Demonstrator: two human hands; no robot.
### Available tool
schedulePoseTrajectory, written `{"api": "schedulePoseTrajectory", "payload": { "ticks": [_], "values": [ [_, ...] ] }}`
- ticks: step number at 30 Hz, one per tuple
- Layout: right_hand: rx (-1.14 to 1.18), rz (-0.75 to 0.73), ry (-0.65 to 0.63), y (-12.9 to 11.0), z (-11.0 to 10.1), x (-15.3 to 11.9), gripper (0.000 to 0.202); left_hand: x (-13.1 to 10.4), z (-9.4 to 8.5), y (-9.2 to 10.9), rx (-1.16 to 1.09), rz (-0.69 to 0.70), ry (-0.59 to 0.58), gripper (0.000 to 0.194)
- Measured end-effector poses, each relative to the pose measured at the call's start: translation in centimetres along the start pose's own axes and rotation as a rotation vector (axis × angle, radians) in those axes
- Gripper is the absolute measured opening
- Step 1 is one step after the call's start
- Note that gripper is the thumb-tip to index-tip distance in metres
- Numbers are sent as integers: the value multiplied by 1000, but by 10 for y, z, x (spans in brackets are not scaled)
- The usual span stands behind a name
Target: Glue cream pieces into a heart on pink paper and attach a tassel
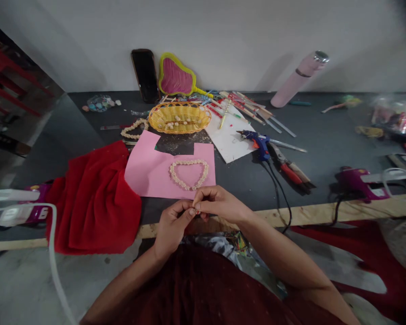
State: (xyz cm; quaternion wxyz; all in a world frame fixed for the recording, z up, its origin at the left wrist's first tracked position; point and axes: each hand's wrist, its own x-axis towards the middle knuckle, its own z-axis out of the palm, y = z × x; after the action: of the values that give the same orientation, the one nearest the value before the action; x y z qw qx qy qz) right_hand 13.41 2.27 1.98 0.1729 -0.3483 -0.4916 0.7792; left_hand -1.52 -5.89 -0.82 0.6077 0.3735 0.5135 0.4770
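Note:
My left hand [173,222] and my right hand [219,204] meet at the table's front edge, fingertips pinched together. Between them is a tiny piece with a bit of red on it [198,210]; its kind is too small to make out. Just beyond my fingers lies a ring of small cream-coloured pieces [174,174], roughly heart-shaped, on a pink paper sheet [145,174] with a notch cut from its far edge. Behind the sheet stands a yellow woven basket [159,118] with several small cream pieces inside.
A red cloth [94,203] hangs over the front edge at left. To the right lie a blue glue gun [262,143], red-handled pliers [291,173], glue sticks and white paper [228,146]. A phone [145,76] and pink bottle [297,81] stand by the wall. Purple power strips [358,183] sit at both sides.

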Motion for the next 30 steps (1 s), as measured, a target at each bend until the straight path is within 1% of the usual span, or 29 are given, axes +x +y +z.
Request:
{"api": "schedulePoseTrajectory", "payload": {
  "ticks": [5,10,12,14,16,19,21,23,26,30],
  "values": [
    [7,19,14,1,2,0,16,-1,-1,-1,73,21,26,21],
    [90,4,-14,8,2,3,24,1,-3,-1,-4,16,30,20],
    [85,-39,-5,10,-1,4,25,1,-5,0,-35,-4,38,20],
    [52,-138,25,11,-5,4,25,2,-7,2,-87,-50,44,23],
    [-48,-272,44,9,-10,1,26,2,-8,4,-155,-102,44,29],
    [-343,-462,4,1,-14,-6,29,4,-6,8,-251,-136,35,34],
    [-518,-553,-6,-3,-14,-9,30,6,-3,11,-300,-149,35,36],
    [-617,-608,34,-2,-12,-11,26,7,0,13,-336,-165,33,37],
    [-687,-670,119,4,-9,-11,22,8,1,14,-365,-168,20,37],
    [-775,-730,167,14,-8,-10,26,9,1,12,-352,-159,19,37]
  ]
}}
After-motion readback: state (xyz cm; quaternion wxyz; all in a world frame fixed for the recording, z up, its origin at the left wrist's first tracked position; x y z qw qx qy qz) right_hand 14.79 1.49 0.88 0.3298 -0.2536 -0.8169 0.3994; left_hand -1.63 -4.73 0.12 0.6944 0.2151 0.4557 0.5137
